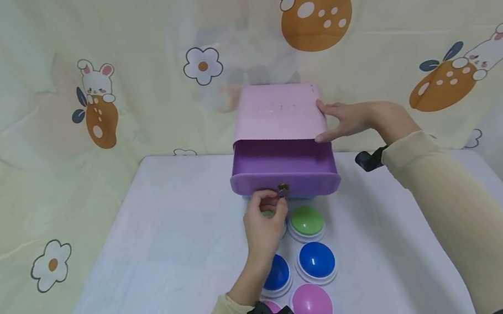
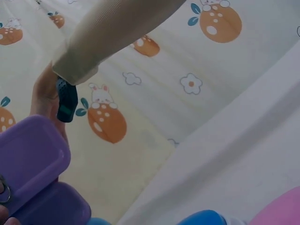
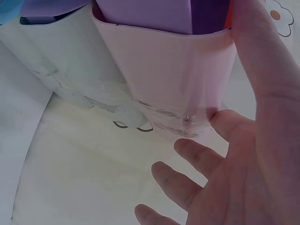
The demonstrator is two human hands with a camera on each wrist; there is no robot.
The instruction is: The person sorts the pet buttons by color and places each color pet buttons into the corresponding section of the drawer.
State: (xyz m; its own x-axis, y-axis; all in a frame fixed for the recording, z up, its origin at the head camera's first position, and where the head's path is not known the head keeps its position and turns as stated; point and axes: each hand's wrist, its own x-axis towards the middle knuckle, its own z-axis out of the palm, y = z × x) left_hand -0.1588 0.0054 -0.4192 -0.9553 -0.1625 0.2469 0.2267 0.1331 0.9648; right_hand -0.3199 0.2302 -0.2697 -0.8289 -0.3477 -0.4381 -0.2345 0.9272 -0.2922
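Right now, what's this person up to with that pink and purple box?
A person has the purple drawer standing partly out of its boxy pale-pink casing. Their left hand pinches the small metal ring pull on the drawer's front, while the right hand rests thumb and index finger against the casing's side. Nearer the person, green dome-shaped buttons, blue ones and pink ones sit on the white table.
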